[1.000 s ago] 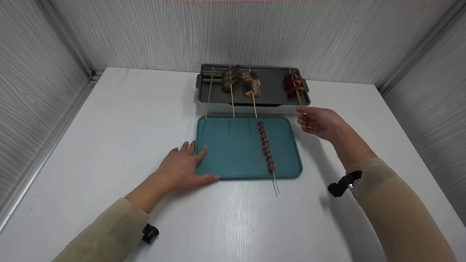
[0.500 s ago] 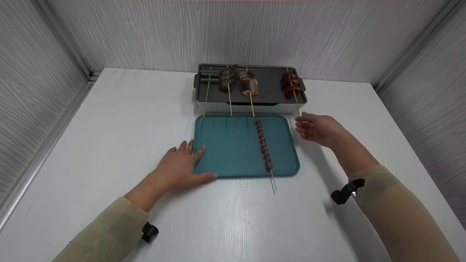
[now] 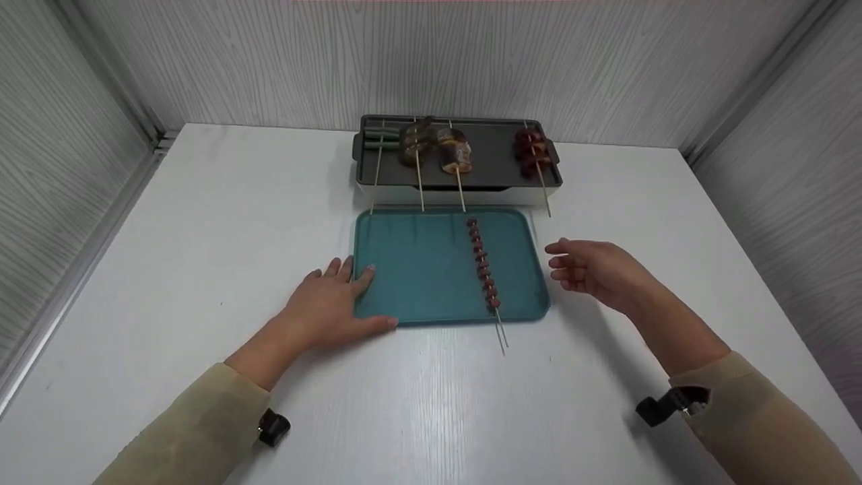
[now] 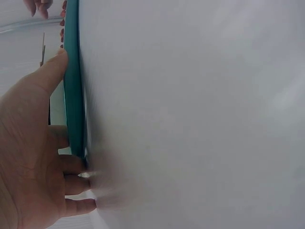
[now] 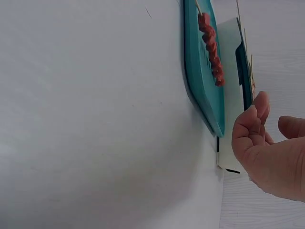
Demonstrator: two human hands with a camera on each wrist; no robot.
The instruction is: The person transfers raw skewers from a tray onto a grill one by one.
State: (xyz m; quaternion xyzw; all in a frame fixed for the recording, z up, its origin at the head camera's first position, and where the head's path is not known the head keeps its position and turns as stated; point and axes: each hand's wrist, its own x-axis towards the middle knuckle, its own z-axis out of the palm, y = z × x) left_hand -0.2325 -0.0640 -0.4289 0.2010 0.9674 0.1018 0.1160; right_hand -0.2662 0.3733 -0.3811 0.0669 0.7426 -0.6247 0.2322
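My left hand (image 3: 322, 306) rests at the near left corner of a teal tray (image 3: 417, 269), its fingers spread and the thumb along the front rim. Beyond the tray's right edge, my right hand (image 3: 603, 273) hovers with loosely bent fingers and holds nothing. A skewer of small red meat pieces (image 3: 481, 263) lies on the tray, its bare stick sticking out over the front edge. Behind the tray stands a grill with a dark plate (image 3: 495, 158). At its right end lies a dark red skewer (image 3: 532, 151), its stick reaching toward my right hand but apart from it.
Further left on the grill lie a green vegetable skewer (image 3: 381, 139), a brownish skewer (image 3: 416, 143) and a thick skewer with pale and dark patches (image 3: 455, 151). Their sticks overhang the grill's front. Grey wood-grain panels (image 3: 269, 60) enclose the white table (image 3: 431, 404).
My right hand has let go of the dark red skewer's stick and drawn back toward me. That skewer stays on the grill. The left hand keeps its place at the tray.
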